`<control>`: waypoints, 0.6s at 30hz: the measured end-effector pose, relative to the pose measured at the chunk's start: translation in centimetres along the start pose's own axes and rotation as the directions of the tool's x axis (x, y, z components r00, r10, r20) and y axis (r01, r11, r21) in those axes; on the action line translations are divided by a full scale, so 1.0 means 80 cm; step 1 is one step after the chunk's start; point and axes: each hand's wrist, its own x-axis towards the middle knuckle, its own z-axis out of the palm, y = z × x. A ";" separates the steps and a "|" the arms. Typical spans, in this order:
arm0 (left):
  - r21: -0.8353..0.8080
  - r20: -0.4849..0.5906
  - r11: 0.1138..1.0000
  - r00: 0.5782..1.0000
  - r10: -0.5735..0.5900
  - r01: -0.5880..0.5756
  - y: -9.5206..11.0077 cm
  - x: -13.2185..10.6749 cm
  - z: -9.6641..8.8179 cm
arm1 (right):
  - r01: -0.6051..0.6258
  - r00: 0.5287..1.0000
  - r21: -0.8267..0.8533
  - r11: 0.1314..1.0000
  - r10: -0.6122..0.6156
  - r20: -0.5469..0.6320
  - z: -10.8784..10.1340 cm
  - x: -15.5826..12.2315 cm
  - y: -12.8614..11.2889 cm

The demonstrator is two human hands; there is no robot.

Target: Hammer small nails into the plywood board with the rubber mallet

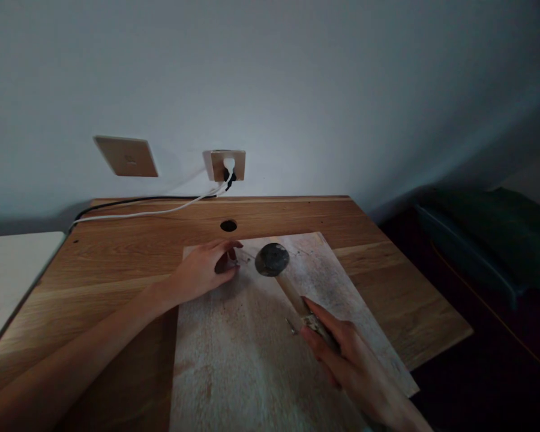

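My right hand (342, 348) is wrapped round the pale handle of a mallet (292, 294) with a round dark head (272, 260). The head hangs over the upper part of a worn, whitish wooden board (234, 360). At the board's upper left, my left hand (209, 267) is curled, thumb and fingers closing around a small, thin metal piece that looks like a nail (237, 263). Another nail (248, 259) shows just right of the fingertips. Small nails (298, 252) also show beyond the mallet head. A metal piece (291, 326) lies by my right fingers.
The board rests on a wooden desk (117, 252) with a round cable hole (228, 225). White and black cables (162, 212) run along the back to a wall socket (227, 165). A blank wall plate (126, 157) is farther left. Dark green fabric (486, 240) lies at right.
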 end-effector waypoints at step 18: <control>0.256 0.193 0.671 0.717 0.670 -0.696 0.126 0.000 0.030 | -0.101 0.991 0.057 0.993 0.105 -0.087 -0.020 -0.019 0.046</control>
